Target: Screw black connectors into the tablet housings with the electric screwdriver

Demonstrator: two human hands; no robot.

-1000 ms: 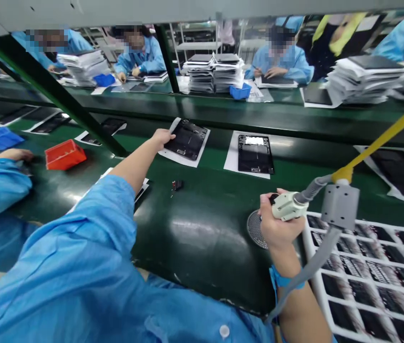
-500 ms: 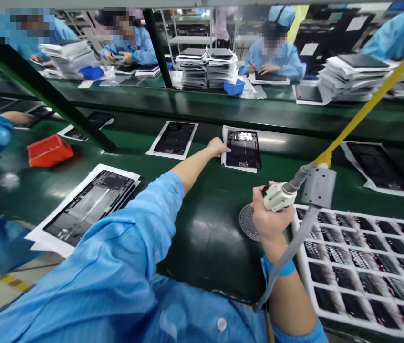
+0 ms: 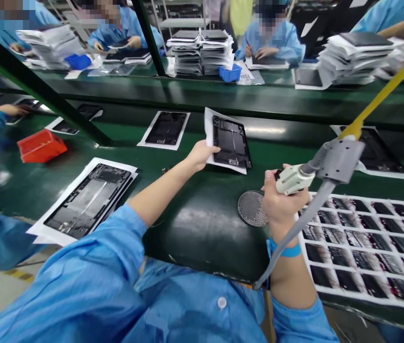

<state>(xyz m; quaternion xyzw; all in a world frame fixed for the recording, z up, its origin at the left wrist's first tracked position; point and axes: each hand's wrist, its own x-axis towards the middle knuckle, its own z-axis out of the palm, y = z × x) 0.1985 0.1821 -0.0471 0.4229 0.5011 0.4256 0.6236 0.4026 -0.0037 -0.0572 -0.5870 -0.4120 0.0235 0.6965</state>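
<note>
My left hand [image 3: 203,155] pinches the left edge of a white sheet with a black tablet housing [image 3: 231,141] on it, thumb over the housing's edge. Sheet and housing are tilted, the far side raised off the green bench. In my right hand [image 3: 283,200] is a cream-coloured air gun [image 3: 295,180], fingers wrapped round it. A grey block [image 3: 345,159] with a grey cable and a yellow hose [image 3: 389,90] joins its back end; its nozzle is mostly hidden. Beneath that hand lies a round perforated disc [image 3: 252,208], partly covered.
A white tray [image 3: 304,267] of small dark parts fills the right side. Stacked housings on white sheets [image 3: 89,202] lie left, near a red bin [image 3: 42,145]. Another housing [image 3: 166,127] lies beyond my left forearm. A green post [image 3: 40,90] slants across the left; co-workers sit opposite.
My left hand has lifted the sheet and housing from lying flat and drawn them slightly toward me. The air gun has shifted a little right in my right hand. The camera view has shifted slightly.
</note>
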